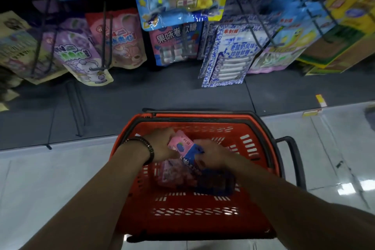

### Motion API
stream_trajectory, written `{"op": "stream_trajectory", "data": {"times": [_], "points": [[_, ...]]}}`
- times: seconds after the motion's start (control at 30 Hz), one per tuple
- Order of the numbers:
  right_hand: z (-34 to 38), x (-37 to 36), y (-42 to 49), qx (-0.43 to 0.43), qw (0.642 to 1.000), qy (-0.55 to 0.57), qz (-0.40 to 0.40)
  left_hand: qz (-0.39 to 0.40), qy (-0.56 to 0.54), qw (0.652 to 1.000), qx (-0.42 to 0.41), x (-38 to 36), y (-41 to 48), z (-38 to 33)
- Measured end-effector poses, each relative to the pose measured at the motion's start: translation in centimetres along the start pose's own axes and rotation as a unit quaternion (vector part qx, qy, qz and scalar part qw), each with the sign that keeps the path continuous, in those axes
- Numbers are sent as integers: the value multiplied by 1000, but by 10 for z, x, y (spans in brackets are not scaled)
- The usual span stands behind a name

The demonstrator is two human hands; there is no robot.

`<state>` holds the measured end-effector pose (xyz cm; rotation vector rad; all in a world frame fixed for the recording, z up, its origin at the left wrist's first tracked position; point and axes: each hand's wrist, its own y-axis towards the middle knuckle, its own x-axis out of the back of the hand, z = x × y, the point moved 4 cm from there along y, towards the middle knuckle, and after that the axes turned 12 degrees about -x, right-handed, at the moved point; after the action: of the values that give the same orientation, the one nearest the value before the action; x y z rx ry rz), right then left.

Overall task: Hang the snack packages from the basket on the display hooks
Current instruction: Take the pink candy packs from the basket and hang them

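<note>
Glossy white floor tiles [40, 178], dk grey shelf base [142, 91], yellow price tag [321, 100], yellow boxes upper rt [345, 32]

Dim light lies on a glossy pale floor [40, 178], glare [346, 187] at four o'clock, dark grey shelf base [142, 91] toward twelve o'clock.

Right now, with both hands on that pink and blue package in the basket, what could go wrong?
1. The left hand and right hand share one pink and blue package; a loose grip could drop it back onto the purple package below in the red basket.
2. The wire hooks above look crowded, so threading it may knock hanging bags loose.
</note>
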<state>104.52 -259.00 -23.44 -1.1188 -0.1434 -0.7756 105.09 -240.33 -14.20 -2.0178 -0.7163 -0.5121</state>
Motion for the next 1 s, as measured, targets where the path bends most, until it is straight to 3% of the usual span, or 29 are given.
{"op": "stream_trajectory", "data": {"times": [0.07,0.2,0.3,0.37,0.43,0.57,0.7,0.83,0.9,1.0], "points": [[16,33,-19,29,998,-26,50,-49,-21,998,-17,5,-6,-1],[40,93,-62,101,993,-47,26,-134,-197,968,-85,15,-12,-7],[36,117,-78,130,986,92,-50,-205,-330,914,-114,20,-21,-18],[30,128,-83,143,961,217,-99,-268,-384,879,-90,23,-29,-18],[24,132,-87,134,926,344,-79,-305,-426,848,-76,25,-34,-18],[22,127,-80,126,936,328,-20,-344,-461,814,-80,35,-38,-28],[29,130,-72,121,928,352,-24,-428,-415,802,-30,42,-37,-30],[33,138,-76,154,899,400,-90,-545,-188,816,35,34,-40,-34],[33,139,-78,162,879,433,-122,-544,-73,836,-27,30,-40,-49],[42,131,-84,186,868,435,-153,-468,-146,862,-127,17,-35,-76]]}}
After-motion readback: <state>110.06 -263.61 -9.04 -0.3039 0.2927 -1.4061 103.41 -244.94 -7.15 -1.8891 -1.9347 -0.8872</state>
